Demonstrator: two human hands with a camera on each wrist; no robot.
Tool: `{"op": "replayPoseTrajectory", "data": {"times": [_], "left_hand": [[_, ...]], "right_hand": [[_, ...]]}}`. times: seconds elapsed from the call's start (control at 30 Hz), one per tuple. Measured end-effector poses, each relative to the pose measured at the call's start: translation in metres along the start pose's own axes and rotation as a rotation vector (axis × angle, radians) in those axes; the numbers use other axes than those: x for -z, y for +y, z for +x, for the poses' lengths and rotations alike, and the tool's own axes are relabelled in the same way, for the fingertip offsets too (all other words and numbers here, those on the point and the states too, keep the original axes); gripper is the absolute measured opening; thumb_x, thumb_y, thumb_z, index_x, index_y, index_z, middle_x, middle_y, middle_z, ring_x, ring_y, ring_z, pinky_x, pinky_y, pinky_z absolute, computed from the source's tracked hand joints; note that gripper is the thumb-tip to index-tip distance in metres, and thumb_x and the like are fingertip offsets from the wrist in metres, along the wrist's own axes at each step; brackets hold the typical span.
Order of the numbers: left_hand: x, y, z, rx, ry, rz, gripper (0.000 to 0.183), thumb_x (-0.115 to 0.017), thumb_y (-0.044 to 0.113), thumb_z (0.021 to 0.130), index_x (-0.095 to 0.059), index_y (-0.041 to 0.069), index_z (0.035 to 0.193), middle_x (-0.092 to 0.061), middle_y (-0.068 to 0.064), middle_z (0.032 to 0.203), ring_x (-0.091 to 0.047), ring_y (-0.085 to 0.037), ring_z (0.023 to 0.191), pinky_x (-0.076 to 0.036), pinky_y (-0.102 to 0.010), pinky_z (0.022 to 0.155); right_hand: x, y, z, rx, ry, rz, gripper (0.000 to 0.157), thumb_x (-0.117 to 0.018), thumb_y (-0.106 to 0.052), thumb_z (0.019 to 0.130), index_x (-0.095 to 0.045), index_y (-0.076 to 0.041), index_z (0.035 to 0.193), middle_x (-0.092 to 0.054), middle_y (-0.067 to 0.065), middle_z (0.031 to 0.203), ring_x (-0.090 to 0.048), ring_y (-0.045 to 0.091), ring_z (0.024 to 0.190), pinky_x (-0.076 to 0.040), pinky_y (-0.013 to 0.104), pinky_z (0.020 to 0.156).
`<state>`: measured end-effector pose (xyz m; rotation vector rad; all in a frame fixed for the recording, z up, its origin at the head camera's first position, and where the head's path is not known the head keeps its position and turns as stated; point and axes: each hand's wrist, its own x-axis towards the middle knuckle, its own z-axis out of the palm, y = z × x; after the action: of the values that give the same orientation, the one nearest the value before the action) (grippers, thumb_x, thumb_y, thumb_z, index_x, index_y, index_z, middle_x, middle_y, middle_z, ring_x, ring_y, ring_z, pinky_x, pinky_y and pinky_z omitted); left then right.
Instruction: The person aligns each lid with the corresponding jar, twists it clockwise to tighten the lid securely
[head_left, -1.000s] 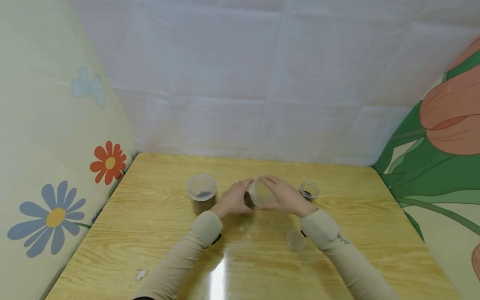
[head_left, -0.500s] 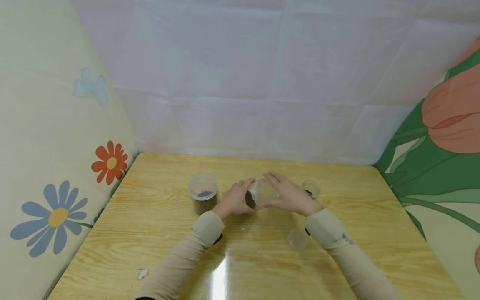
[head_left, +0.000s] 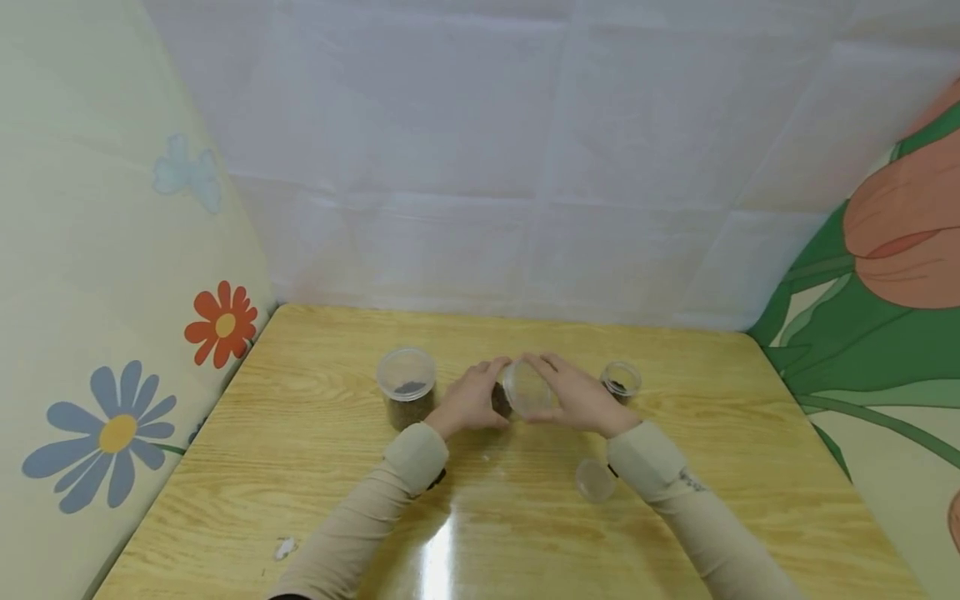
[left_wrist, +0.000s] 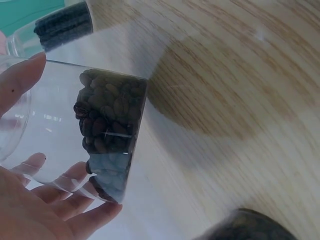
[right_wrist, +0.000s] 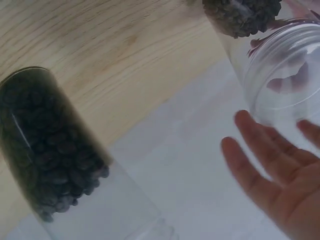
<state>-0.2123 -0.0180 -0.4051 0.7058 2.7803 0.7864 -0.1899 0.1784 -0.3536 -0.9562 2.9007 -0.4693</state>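
Observation:
A clear jar (left_wrist: 55,120) with dark beans (left_wrist: 110,110) in its lower part stands mid-table, tilted in the head view. My left hand (head_left: 471,400) grips its side, thumb on one side and fingers on the other. At its clear ridged top (right_wrist: 260,75) my right hand (head_left: 581,396) reaches over from the right with thumb and fingers spread. The right wrist view has those fingers (right_wrist: 250,170) nearly straight, some tips off the rim; any contact is hard to tell. Whether this top is a lid or a bare rim is unclear.
To the left stands a larger clear jar (head_left: 408,408) with dark contents. A smaller jar (head_left: 620,383) of dark beans is behind the right wrist. One round clear lid (head_left: 595,481) lies on the wooden table (head_left: 517,542) near the right sleeve. A white cloth hangs behind.
My right hand shifted rightward off the jar's top, then came back toward it. The left hand and the jars have stayed about where they were.

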Motion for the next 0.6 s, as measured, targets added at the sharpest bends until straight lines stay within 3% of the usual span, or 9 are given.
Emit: {"op": "replayPoseTrajectory", "data": {"times": [0.13, 0.27, 0.4, 0.5, 0.6], "left_hand": [[0.000, 0.001, 0.000, 0.000, 0.001, 0.013, 0.098, -0.084, 0.032, 0.063, -0.027, 0.019, 0.141, -0.042, -0.012, 0.132, -0.046, -0.031, 0.112, -0.045, -0.049, 0.080], [0.001, 0.002, -0.001, -0.007, 0.008, 0.020, 0.098, -0.084, 0.032, 0.062, -0.028, 0.018, 0.141, -0.043, -0.012, 0.131, -0.047, -0.031, 0.112, -0.045, -0.048, 0.080], [0.002, 0.003, -0.002, -0.008, 0.011, 0.021, 0.098, -0.084, 0.032, 0.062, -0.029, 0.018, 0.141, -0.043, -0.013, 0.132, -0.047, -0.031, 0.112, -0.045, -0.048, 0.082], [0.003, 0.005, -0.002, -0.008, 0.007, 0.017, 0.098, -0.084, 0.032, 0.062, -0.028, 0.018, 0.141, -0.043, -0.013, 0.132, -0.046, -0.031, 0.113, -0.045, -0.048, 0.082], [0.004, 0.006, -0.003, -0.002, -0.004, 0.020, 0.098, -0.084, 0.032, 0.063, -0.027, 0.018, 0.142, -0.042, -0.013, 0.132, -0.045, -0.032, 0.114, -0.044, -0.048, 0.084]], "right_hand": [[-0.001, -0.007, 0.003, -0.131, 0.002, -0.023, 0.088, -0.059, -0.059, 0.078, -0.033, 0.000, 0.138, -0.047, 0.026, 0.126, -0.056, 0.037, 0.099, -0.048, 0.047, 0.076], [-0.002, -0.010, 0.003, -0.187, 0.007, -0.055, 0.094, -0.051, -0.067, 0.077, -0.034, 0.004, 0.137, -0.049, 0.027, 0.123, -0.058, 0.039, 0.095, -0.049, 0.047, 0.074], [0.001, -0.007, 0.001, -0.138, -0.014, -0.012, 0.097, -0.055, -0.064, 0.077, -0.024, 0.002, 0.142, -0.040, 0.028, 0.133, -0.051, 0.041, 0.107, -0.046, 0.050, 0.080], [0.005, -0.002, -0.002, -0.049, -0.036, 0.054, 0.099, -0.067, -0.050, 0.076, -0.014, -0.005, 0.146, -0.026, 0.025, 0.143, -0.040, 0.041, 0.120, -0.041, 0.052, 0.088], [0.010, 0.001, -0.004, 0.036, -0.054, 0.096, 0.100, -0.077, -0.033, 0.072, -0.014, -0.011, 0.147, -0.019, 0.021, 0.146, -0.031, 0.040, 0.127, -0.039, 0.054, 0.090]]}}
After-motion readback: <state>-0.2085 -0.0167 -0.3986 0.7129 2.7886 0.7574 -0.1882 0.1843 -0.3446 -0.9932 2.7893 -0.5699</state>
